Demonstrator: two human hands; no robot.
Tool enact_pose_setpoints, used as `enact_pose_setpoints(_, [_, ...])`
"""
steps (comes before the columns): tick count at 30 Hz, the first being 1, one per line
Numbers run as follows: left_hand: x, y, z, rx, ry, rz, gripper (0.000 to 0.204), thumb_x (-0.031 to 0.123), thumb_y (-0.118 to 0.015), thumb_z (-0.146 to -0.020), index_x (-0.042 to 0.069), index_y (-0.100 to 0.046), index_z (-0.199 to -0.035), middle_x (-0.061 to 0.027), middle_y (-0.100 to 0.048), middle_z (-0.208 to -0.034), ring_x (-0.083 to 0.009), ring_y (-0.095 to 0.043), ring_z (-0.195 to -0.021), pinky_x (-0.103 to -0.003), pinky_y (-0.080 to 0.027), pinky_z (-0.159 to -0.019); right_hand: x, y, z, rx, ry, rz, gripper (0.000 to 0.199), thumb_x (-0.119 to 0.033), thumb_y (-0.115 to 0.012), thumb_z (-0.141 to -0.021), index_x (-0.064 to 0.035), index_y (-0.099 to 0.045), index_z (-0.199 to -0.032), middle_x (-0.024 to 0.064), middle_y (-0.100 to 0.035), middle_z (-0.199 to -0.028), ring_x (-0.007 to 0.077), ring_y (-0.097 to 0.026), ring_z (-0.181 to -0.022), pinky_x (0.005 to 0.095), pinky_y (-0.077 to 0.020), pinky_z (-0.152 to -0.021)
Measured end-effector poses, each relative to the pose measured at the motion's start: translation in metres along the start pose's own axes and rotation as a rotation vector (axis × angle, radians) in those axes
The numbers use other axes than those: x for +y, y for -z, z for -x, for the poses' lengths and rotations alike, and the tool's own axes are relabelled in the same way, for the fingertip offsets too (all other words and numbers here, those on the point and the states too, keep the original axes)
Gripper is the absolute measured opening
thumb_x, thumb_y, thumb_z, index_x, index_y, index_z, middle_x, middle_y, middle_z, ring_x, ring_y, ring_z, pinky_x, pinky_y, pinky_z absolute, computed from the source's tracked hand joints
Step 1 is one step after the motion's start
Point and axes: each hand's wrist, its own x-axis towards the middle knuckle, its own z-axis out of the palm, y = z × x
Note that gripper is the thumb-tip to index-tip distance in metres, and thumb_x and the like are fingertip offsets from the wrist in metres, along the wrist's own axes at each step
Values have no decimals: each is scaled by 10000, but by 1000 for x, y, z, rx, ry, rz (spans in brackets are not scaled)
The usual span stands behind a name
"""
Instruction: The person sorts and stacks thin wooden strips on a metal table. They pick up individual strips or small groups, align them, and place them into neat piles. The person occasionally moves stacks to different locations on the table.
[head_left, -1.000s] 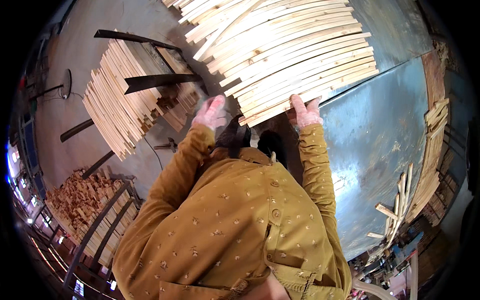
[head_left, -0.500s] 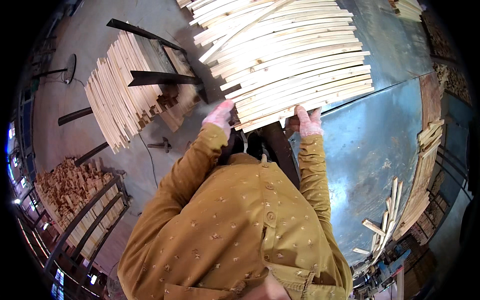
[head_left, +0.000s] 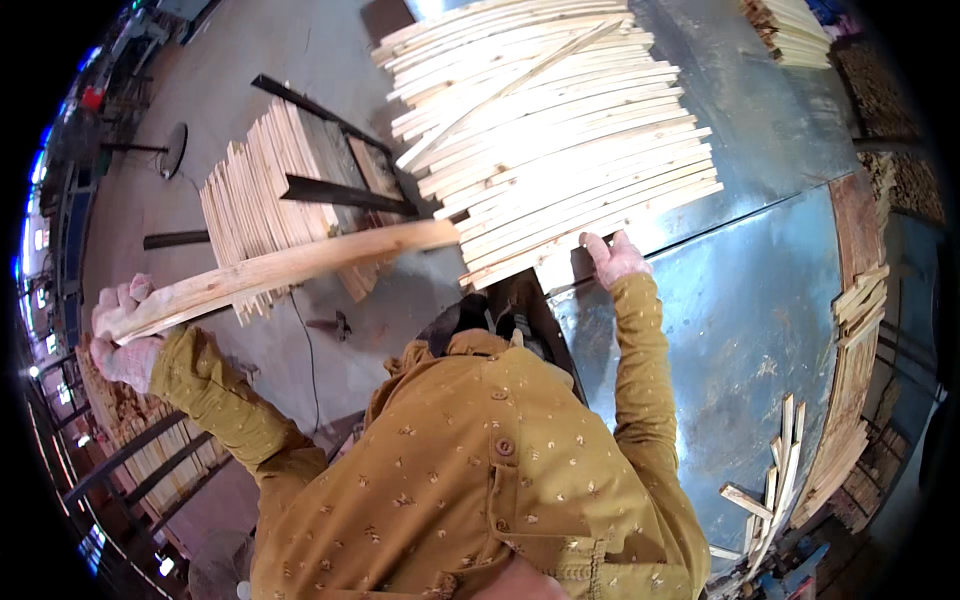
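My left hand (head_left: 125, 335), in a pale stained glove, is closed round one end of a wooden strip (head_left: 290, 264). The strip slants up to the right in the air, its far end beside the left ends of a row of pale wooden strips (head_left: 560, 150). That row lies side by side on the metal table, with one thin strip (head_left: 510, 92) lying diagonally across it. My right hand (head_left: 617, 262), also gloved, is at the row's near edge, fingers bent but apart. A short pale wooden surface (head_left: 563, 268) shows beside its fingertips.
A blue-grey metal table (head_left: 720, 300) extends right, with loose narrow strips (head_left: 775, 480) near its far right edge. Left, a rack with dark metal bars (head_left: 345, 193) holds stacked strips (head_left: 245, 205). A cable (head_left: 308, 350) runs along the floor. More stacked wood (head_left: 785, 30) stands at top right.
My left hand has swung from the row's near edge far out to the left and now holds a wooden strip. My right hand has stayed by the near edge. The view has shifted slightly.
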Motion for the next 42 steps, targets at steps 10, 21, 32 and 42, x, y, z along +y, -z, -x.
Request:
enact_pose_setpoints(10, [-299,-248,-23,-493,331,-448,662,415,-610,-901,26,-420,-1403,-175,-542,-1310,-267,-527,-1216,-386,-463,-982,-23,-26,96,-8,711,-294,871,-256,-707,-855,-53,-218,-1546,269,-538,-1325,339,-583,-1185,375,-471,-1010])
enact_pose_setpoints(21, [-349,-238,63,-804,869,-1469,572,323,-601,-961,56,-439,-1440,-210,-585,-1315,-295,-599,-1160,-383,-511,-925,-57,-16,27,189,57,-743,860,-306,-584,-940,-52,-49,-1564,206,-651,-1018,206,-648,-720,331,-576,-628])
enact_pose_setpoints(32, [-391,-144,142,-856,735,-1168,724,521,-599,-926,-24,-479,-1386,-255,-559,-1339,-353,-514,-1284,-365,-391,-1078,-79,-73,-16,88,517,-85,730,-511,-406,-1003,-107,-175,-1565,275,-591,-1286,386,-591,-1179,391,-450,-1010])
enact_pose_setpoints(42, [-261,-26,97,-288,870,-216,431,189,-696,-920,18,-569,-1294,-16,-634,-1113,-135,-571,-1042,-283,-460,-935,76,-80,-95,762,41,-942,674,-600,-503,-927,-64,-553,-1334,247,-606,-1235,381,-585,-1085,446,-488,-976])
